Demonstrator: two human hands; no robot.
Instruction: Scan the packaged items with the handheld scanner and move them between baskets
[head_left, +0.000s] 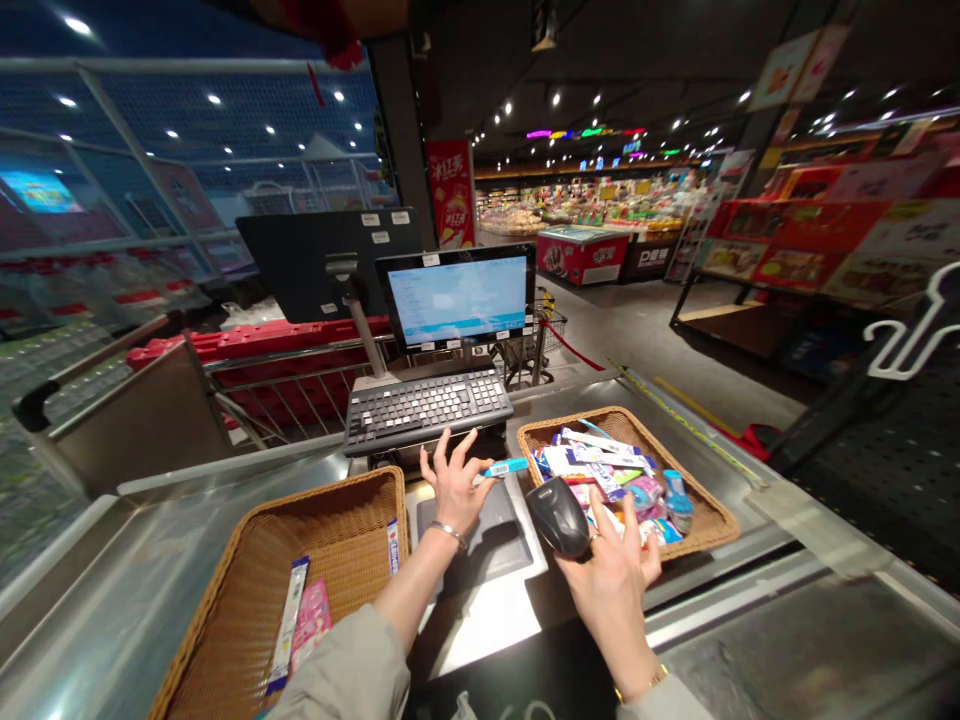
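Note:
My left hand point(456, 492) pinches a small blue stick-shaped packet point(507, 467) between thumb and forefinger, its white barcode label showing. The other fingers of that hand are spread, just below the keyboard point(427, 405). A black handheld barcode scanner point(559, 516) is in my right hand point(613, 575), its head tilted toward the left; the grip beneath is hidden. Behind my right hand stands a wicker basket point(709, 512) heaped with candy sticks and small wrapped sweets point(600, 458). The left wicker basket point(225, 600) holds two candy sticks point(289, 620) and a pink packet point(311, 620).
A lit screen point(461, 300) stands behind the keyboard, with a second monitor point(322, 265) seen from its back. A grey pad point(484, 535) lies on the metal counter point(825, 630) between the baskets. A shopping cart point(300, 385) and stacked red goods are beyond.

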